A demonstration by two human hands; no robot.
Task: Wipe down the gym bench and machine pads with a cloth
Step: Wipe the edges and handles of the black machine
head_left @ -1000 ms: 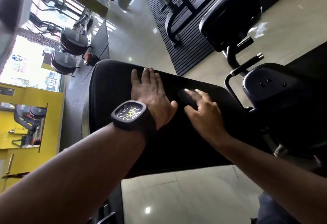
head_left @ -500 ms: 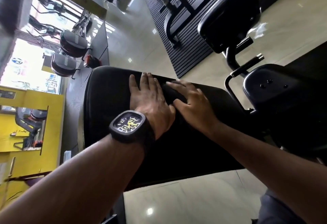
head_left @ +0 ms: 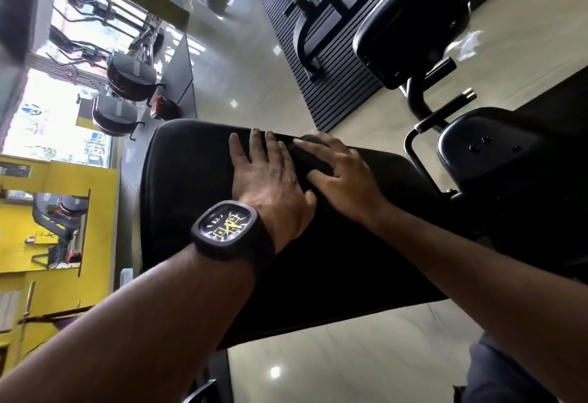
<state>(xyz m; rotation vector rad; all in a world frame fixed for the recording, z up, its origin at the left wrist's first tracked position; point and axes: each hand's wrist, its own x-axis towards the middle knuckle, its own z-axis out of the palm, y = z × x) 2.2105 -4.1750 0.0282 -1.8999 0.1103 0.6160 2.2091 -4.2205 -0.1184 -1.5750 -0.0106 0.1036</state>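
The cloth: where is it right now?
In the head view, the dark cloth lies on the bench pad near its far edge, pressed under the fingers of the right hand, just beside the left hand.

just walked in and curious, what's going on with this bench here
A person is wiping a black padded gym bench. The right hand presses a dark cloth flat against the pad near its far edge. The left hand, with a wristwatch on its wrist, lies flat on the pad right beside it. Another machine pad stands beyond, with no hand on it.
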